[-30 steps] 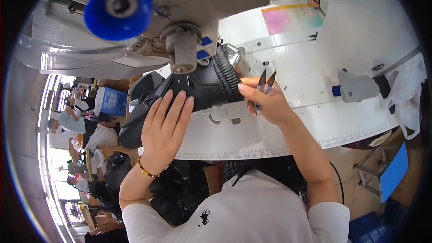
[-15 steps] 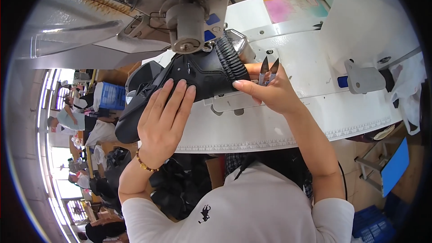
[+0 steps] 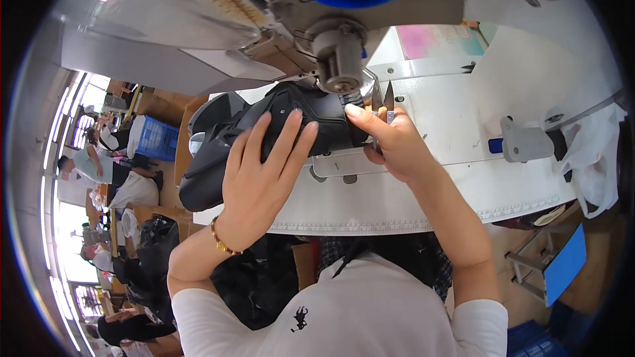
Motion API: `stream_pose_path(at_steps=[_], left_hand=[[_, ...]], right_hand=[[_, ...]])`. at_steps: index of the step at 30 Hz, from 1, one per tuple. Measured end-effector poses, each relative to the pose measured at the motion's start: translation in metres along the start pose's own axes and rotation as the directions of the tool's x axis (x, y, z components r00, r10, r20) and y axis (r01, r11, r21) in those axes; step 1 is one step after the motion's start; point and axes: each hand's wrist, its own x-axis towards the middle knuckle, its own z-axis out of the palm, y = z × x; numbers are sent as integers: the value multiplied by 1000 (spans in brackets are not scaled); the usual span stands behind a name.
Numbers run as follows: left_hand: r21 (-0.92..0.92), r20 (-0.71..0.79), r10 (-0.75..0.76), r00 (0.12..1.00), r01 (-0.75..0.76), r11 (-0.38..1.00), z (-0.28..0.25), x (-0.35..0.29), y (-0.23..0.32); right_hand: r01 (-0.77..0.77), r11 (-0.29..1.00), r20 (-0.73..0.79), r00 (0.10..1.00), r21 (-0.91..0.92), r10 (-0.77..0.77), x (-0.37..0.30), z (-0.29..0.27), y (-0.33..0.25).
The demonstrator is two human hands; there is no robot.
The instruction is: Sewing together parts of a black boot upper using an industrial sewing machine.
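A black leather-like piece (image 3: 264, 139) with stitched seams, a metal stud and a gathered band (image 3: 352, 98) lies under the sewing machine head (image 3: 340, 56). My left hand (image 3: 261, 165) rests flat on its near side, fingers spread and pointing toward the machine. At the right end of the piece, my right hand (image 3: 397, 139) holds metal thread snips (image 3: 382, 102), blades pointing up and apart. Its thumb lies on the gathered band; some of its fingers are hidden beneath. The machine head covers the far side of the piece, and the needle cannot be made out.
The white table (image 3: 436, 185) has a ruler strip along its near edge. A white plastic bag (image 3: 592, 165) hangs at the right, above a stool with a blue top (image 3: 565, 264). A blue crate (image 3: 159, 139), black material (image 3: 159, 251) and other people are at the left.
My left hand has slid right along the black piece. My right thumb has moved up onto the gathered band, which is now more covered. The whole view has shifted.
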Motion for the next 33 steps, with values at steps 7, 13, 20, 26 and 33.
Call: stream_pose_path(at_steps=[7, 13, 20, 26, 33], left_hand=[[-104, 20, 38, 999, -36, 994, -11, 10, -10], [7, 48, 108, 993, -108, 994, -1, 1, -5], [-53, 53, 95, 994, -93, 994, -7, 4, -15], [-176, 51, 162, 986, -150, 973, -9, 6, -25], [-55, 63, 183, 981, -180, 982, 0, 0, -15]], right_hand=[[59, 968, -130, 987, -243, -93, -5, 12, 1], [-16, 988, 7, 1000, -151, 17, -7, -2, -5], [109, 979, -266, 962, 172, -60, -16, 21, 13], [330, 918, -259, 887, -220, -381, -16, 22, 33], [254, 959, -215, 937, -123, -276, -16, 22, 18]])
